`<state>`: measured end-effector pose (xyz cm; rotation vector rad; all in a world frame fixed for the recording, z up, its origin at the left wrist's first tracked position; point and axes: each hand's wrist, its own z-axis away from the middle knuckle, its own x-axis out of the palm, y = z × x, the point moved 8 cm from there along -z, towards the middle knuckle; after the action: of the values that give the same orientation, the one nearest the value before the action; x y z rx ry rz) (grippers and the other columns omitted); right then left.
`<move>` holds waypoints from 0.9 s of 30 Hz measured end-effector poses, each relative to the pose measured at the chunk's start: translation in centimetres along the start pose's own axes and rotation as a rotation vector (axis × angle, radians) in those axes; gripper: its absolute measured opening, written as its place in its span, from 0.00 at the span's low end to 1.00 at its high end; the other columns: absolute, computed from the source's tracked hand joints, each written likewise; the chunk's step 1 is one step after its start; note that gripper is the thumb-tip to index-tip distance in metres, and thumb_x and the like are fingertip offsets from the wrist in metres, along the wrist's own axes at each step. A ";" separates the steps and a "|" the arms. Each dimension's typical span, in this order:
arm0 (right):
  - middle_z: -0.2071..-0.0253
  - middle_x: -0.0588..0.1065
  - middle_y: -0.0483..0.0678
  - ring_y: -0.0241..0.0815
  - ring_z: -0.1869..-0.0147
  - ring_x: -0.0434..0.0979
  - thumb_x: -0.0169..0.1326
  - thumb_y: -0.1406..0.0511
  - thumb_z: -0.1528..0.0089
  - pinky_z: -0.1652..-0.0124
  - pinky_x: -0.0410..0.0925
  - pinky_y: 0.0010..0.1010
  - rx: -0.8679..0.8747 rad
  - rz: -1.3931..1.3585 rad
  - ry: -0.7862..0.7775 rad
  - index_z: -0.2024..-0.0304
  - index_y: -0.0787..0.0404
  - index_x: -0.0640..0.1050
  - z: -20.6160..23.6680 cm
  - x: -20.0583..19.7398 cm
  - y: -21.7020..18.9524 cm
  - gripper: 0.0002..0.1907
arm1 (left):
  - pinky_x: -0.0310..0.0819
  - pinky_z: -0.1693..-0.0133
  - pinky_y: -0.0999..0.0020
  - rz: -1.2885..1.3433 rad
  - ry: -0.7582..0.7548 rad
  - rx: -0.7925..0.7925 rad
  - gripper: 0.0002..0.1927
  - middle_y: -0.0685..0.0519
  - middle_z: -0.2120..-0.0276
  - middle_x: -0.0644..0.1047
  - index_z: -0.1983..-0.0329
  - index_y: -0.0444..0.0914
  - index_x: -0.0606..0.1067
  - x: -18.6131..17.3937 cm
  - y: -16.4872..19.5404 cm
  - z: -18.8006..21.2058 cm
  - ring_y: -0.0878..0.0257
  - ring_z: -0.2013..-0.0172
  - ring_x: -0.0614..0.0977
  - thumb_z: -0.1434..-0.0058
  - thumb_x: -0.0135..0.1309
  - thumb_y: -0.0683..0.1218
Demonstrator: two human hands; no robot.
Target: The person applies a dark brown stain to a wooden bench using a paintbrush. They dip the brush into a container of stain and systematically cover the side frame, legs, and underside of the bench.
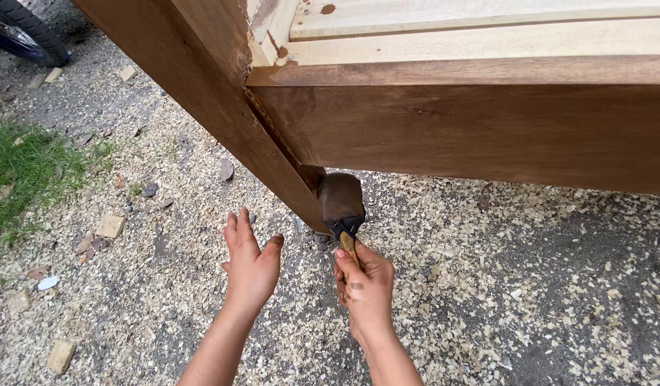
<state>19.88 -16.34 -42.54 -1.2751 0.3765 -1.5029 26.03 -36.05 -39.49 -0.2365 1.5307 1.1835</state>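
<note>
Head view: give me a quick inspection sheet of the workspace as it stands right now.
Surface: gravel ground strewn with pale wood shavings.
Job's things: paintbrush with dark-stained bristles pressed at the foot of the stained wooden post; stained rail joins the post, bare pale boards above.
Clutter: wood offcuts and chips scattered at left.
Grippers: right hand grips the brush handle; left hand open, fingers spread, holding nothing, near the post's base.
Cables: nothing seen.
Surroundings: grass patch at left; a tyre in the top left corner.
</note>
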 end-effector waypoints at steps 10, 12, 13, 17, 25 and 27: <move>0.79 0.69 0.44 0.27 0.84 0.60 0.57 0.69 0.37 0.86 0.52 0.20 -0.013 -0.161 -0.036 0.62 0.65 0.79 2.8 1.7 0.5 0.04 | 0.29 0.33 0.30 0.021 0.002 0.013 0.45 0.45 0.23 0.39 0.22 0.44 0.43 -0.3 -0.4 0.1 0.47 0.23 0.38 0.36 0.51 0.55; 0.79 0.69 0.42 0.26 0.83 0.59 0.57 0.69 0.38 0.86 0.52 0.18 0.000 -0.154 -0.014 0.61 0.65 0.80 2.7 1.4 0.5 0.05 | 0.30 0.32 0.31 0.018 0.020 0.015 0.45 0.45 0.23 0.39 0.23 0.44 0.44 -0.6 -0.3 0.0 0.46 0.24 0.39 0.37 0.52 0.56; 0.79 0.69 0.42 0.26 0.83 0.60 0.56 0.69 0.38 0.86 0.52 0.19 0.004 -0.163 -0.006 0.62 0.64 0.80 2.6 1.3 0.5 0.04 | 0.31 0.32 0.31 0.027 0.027 0.024 0.45 0.45 0.22 0.39 0.23 0.44 0.44 -0.8 -0.2 0.0 0.47 0.24 0.40 0.37 0.51 0.56; 0.78 0.72 0.44 0.28 0.82 0.64 0.56 0.70 0.38 0.85 0.54 0.20 -0.017 -0.182 -0.024 0.65 0.62 0.79 2.2 0.9 0.5 0.02 | 0.31 0.31 0.31 0.042 0.019 0.020 0.44 0.47 0.22 0.39 0.22 0.45 0.44 -1.3 0.0 0.5 0.48 0.24 0.44 0.37 0.50 0.56; 0.80 0.72 0.45 0.29 0.85 0.60 0.56 0.70 0.38 0.87 0.50 0.22 0.084 -0.086 0.039 0.67 0.63 0.79 -1.4 -3.3 4.7 0.03 | 0.29 0.33 0.29 0.018 -0.002 0.016 0.43 0.47 0.22 0.36 0.22 0.43 0.42 -2.0 0.6 0.5 0.48 0.24 0.37 0.34 0.47 0.56; 0.81 0.70 0.45 0.29 0.86 0.58 0.56 0.70 0.37 0.87 0.49 0.22 0.098 -0.076 0.061 0.69 0.63 0.78 -2.0 -4.0 4.9 0.05 | 0.29 0.32 0.29 0.027 -0.010 0.021 0.43 0.47 0.22 0.36 0.22 0.43 0.41 -1.9 1.0 0.8 0.48 0.24 0.38 0.34 0.47 0.56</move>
<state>20.02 -15.50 -49.11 -1.1801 0.2933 -1.6077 26.54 -35.81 -37.25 -0.1958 1.5409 1.1872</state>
